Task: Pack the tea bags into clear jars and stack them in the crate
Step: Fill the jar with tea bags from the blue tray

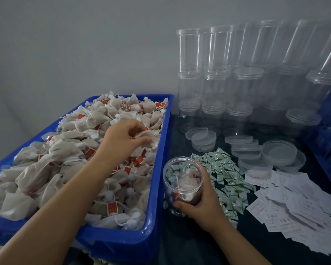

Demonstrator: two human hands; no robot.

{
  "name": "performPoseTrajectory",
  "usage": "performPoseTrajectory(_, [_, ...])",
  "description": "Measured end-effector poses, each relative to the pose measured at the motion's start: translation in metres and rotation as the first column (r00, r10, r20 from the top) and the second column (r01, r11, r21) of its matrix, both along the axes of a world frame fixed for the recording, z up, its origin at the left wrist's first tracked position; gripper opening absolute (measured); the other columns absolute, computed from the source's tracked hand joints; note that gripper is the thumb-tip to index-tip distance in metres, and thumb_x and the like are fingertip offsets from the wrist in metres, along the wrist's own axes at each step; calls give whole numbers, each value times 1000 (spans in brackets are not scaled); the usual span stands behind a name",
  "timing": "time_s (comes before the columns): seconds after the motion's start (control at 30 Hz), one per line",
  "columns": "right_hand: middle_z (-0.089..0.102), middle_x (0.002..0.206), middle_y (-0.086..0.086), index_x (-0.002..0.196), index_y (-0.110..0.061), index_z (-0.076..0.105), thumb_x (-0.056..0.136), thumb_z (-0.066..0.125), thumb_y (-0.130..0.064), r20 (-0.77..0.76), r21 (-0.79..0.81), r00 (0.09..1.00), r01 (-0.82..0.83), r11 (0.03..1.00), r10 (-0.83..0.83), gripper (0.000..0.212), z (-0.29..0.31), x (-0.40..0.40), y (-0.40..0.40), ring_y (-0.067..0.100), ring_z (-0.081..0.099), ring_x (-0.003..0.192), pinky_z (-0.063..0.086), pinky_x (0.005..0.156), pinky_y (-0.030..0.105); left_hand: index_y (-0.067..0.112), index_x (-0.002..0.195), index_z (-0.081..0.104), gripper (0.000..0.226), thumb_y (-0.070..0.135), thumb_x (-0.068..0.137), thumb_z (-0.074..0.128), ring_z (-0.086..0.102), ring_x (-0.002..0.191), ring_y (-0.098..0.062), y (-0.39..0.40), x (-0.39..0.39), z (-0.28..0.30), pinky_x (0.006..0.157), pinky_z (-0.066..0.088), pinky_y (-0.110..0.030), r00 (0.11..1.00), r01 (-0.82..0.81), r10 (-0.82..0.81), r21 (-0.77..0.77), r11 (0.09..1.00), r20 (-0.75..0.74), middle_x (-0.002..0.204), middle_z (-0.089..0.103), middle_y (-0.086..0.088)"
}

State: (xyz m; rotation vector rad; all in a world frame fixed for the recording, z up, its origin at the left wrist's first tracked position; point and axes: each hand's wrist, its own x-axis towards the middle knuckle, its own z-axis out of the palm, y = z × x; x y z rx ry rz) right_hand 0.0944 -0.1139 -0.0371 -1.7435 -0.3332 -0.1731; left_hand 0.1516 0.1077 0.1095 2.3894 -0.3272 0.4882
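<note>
Left hand (122,138) reaches across the blue bin (161,169), fingers curled, pinching a tea bag (148,135) off the heap. Right hand (201,205) grips a jar (182,180) just right of the bin on the dark table (208,251). Jar clear, open-topped, tilted toward the camera, a few white bags with red tags inside.

A heap of small green-and-white sachets (225,175) lies on a dark tabletop (227,243). Just right of it, white printed paper slips (298,209) spread in a loose pile. A plain grey wall (75,44) stands behind.
</note>
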Motion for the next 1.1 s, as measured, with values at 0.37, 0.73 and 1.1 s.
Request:
performPoseTrajectory(0.37, [44,123,-45,129,-76,24,50,85,-51,6,-2,1000,11,1000,-11,103,-1,0,1,-10,48,122,43,92,7,23,85,67,25,41,68,72,66,77,-12,-22,-21,9,72,57,-24,954,296,-300,-233,926,19,85,69,8])
performPoseTrajectory(0.73, [48,125,-39,133,-68,28,52,86,-46,31,10,1000,-2,1000,2,102,0,1,1,-1,54,122,50,98,26,27,90,69,17,14,80,72,64,89,-6,-30,-23,-2,83,50,-16,852,482,-503,-159,862,-143,94,69,10])
performPoseTrajectory(1.1, [43,125,-45,132,-70,29,56,85,-47,70,25,998,2,1000,-4,97,0,1,2,-13,44,124,39,93,3,36,107,58,25,23,87,66,56,99,10,-31,-15,-10,85,40,-3,941,332,-335,-48,942,-55,102,63,22])
